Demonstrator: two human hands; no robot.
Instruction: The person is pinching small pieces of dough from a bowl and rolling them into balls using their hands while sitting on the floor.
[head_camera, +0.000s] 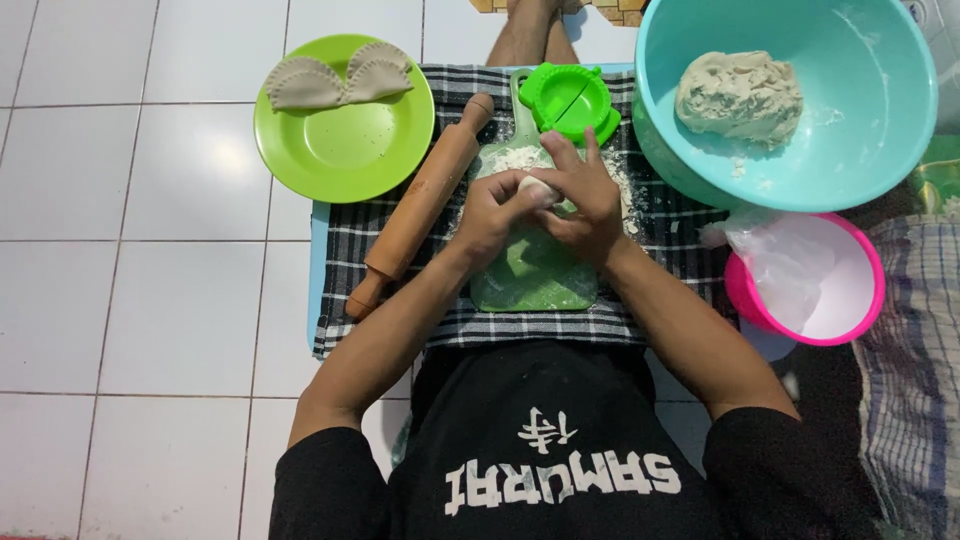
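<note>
My left hand (495, 212) and my right hand (585, 195) meet over a floured green cutting board (530, 280). Between their fingers sits a small white piece of dough (540, 187), gripped from both sides. A round green dumpling mould (570, 100) lies closed at the board's far end. To the left of my left hand a wooden rolling pin (420, 205) rests at a slant on a black-and-white checked cloth (350, 250).
A green plate (345, 150) at the upper left holds two folded, crimped pastries (340, 78). A big teal bowl (860, 150) with a dough lump (740, 95) stands at the upper right. Below it is a pink bowl (870, 290) with clear plastic. White tiled floor lies left.
</note>
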